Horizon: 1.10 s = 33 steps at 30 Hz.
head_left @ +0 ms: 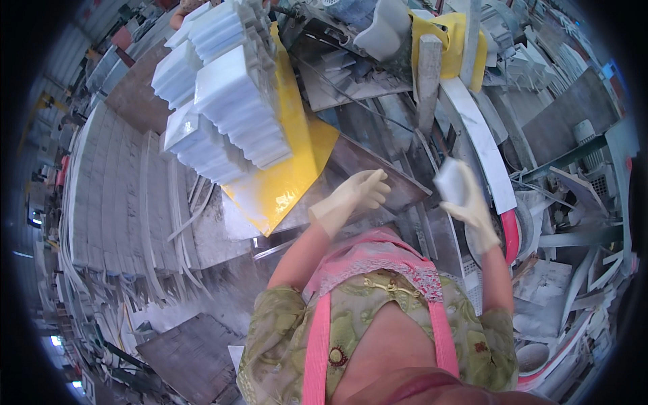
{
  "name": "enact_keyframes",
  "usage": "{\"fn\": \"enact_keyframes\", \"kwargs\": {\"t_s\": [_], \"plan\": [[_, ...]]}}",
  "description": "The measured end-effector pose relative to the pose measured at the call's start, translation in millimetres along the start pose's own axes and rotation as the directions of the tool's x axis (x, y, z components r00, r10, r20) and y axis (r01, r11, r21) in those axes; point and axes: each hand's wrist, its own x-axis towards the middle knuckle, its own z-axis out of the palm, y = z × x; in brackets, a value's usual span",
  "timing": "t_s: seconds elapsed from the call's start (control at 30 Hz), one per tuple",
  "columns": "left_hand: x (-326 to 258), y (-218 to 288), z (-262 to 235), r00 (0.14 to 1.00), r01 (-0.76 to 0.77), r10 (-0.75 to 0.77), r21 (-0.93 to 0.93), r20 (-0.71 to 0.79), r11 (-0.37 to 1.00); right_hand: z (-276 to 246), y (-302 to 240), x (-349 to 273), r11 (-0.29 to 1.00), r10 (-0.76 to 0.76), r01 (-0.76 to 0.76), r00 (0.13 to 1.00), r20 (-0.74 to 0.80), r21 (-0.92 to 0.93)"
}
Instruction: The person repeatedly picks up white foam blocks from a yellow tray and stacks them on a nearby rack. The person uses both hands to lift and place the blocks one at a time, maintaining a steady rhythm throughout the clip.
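Note:
My right hand (471,210), in a cream rubber glove, grips a small white stone tile (452,181) that is smeared by motion. Its thumb and fingers lie along the tile's edges, beside a long white marble strip (487,152). My left hand (358,198), gloved the same way, hovers over a brown board (378,169) with loosely curled fingers, and I see nothing in it. To its upper left, several tall stacks of white stone tiles (233,91) stand on a wet yellow sheet (280,196).
Long grey stone slabs (104,196) are stacked at the left. A wooden post (428,84) rises beyond my right hand, near a yellow cloth (449,34). Stone offcuts (533,67) lie in heaps at the right. A red curved edge (509,236) is beside my right wrist.

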Motion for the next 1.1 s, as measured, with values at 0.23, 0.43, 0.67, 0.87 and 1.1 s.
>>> {"fn": "enact_keyframes", "kwargs": {"t_s": [0.23,0.43,0.67,0.87,1.1], "plan": [[-63,-10,-87,0.935,0.01,0.014,0.066,-0.354,0.998,195,-127,85,0.83,-0.393,0.51,0.822,0.413,-0.226],[-122,-53,-157,0.704,-0.193,0.18,0.06,-0.687,0.979,257,-166,74,0.767,-0.569,0.638,0.726,0.386,-0.07],[-131,-31,-216,0.715,0.121,0.158,0.343,-0.681,0.931,127,-33,28,0.923,-0.377,0.376,0.926,0.004,-0.082],[-113,-32,-219,0.705,0.21,-0.014,0.19,-0.709,0.959,-77,52,-94,0.713,0.159,-0.338,0.931,-0.327,-0.615],[-104,-12,-184,0.631,0.391,-0.038,0.275,-0.775,0.878,-106,132,-94,0.432,0.238,-0.261,0.956,-0.17,-0.863]]}}
